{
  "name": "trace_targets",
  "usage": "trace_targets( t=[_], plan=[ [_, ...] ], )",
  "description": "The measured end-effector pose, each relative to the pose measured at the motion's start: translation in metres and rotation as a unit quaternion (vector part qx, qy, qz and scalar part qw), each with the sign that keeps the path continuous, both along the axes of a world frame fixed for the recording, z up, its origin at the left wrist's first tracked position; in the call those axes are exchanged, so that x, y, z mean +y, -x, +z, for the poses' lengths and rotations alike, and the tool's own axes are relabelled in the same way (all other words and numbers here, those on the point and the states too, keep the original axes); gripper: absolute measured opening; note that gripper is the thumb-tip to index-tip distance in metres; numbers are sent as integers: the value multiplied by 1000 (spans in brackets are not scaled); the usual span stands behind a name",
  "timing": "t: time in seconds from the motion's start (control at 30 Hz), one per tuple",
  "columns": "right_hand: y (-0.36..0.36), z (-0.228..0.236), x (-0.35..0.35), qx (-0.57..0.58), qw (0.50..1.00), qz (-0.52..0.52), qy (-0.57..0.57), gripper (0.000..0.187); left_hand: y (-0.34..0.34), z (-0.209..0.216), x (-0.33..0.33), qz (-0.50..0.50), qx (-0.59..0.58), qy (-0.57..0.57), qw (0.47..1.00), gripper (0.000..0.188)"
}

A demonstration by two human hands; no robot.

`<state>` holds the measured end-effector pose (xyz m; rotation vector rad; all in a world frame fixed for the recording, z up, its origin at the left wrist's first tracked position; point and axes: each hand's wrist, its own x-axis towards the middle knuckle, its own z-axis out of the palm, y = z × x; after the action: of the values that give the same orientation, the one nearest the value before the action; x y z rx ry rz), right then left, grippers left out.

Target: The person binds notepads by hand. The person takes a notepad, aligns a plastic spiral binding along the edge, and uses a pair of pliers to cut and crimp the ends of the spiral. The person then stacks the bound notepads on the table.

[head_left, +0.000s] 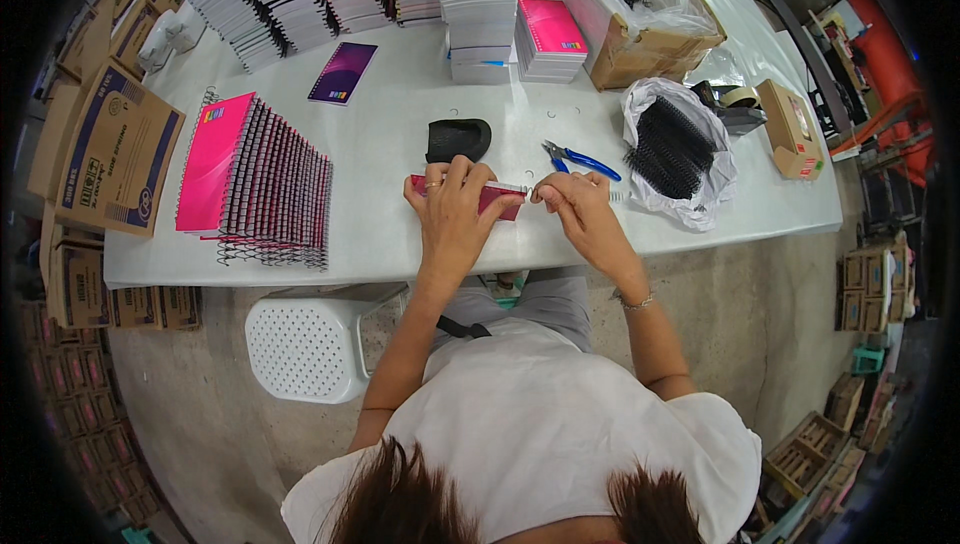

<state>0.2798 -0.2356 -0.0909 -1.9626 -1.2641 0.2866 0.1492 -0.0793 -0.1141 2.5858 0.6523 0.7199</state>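
A small notebook with a pink-red cover (507, 212) lies at the table's front edge. My left hand (452, 206) grips it from above, thumb and fingers closed over its cover. At the notebook's right end, my right hand (585, 212) is closed in a pinch; what its fingertips hold is too small to make out. Just beyond the right hand lie cutting pliers with blue handles (592, 163). A black rounded pad (458, 141) rests past the left hand. Farther right, black spiral binding coils (672, 149) sit in crumpled white wrapping (700, 206).
Pink spiral notebooks (215, 164) form a tall stack at the left. A purple notebook (343, 73) lies behind. Notebook piles (478, 14) line the back beside a plastic-lined carton (650, 54). A tape dispenser (740, 109) and small box (790, 129) stand right; a white stool (303, 349) is below.
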Motion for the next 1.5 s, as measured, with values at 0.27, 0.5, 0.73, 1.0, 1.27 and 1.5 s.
trace_targets(
  t=[0.27,0.5,0.73,1.0,1.27,1.5],
  plan=[
    [7,3,11,-115,993,-31,4,11,7,4,0,-30,7,41,999,23],
    [13,6,20,-148,988,-34,-21,13,19,3,3,1,-105,118,987,27],
    [16,10,26,-173,985,17,-4,17,32,-4,10,26,-152,228,961,30],
    [-20,15,82,10,996,76,46,61,79,-1,57,-36,-134,224,965,30],
    [-9,-54,152,-187,978,84,45,52,76,-27,64,-39,-154,235,959,86],
    [-46,-23,110,38,990,105,90,49,64,-40,59,-37,-175,260,949,101]
  ],
)
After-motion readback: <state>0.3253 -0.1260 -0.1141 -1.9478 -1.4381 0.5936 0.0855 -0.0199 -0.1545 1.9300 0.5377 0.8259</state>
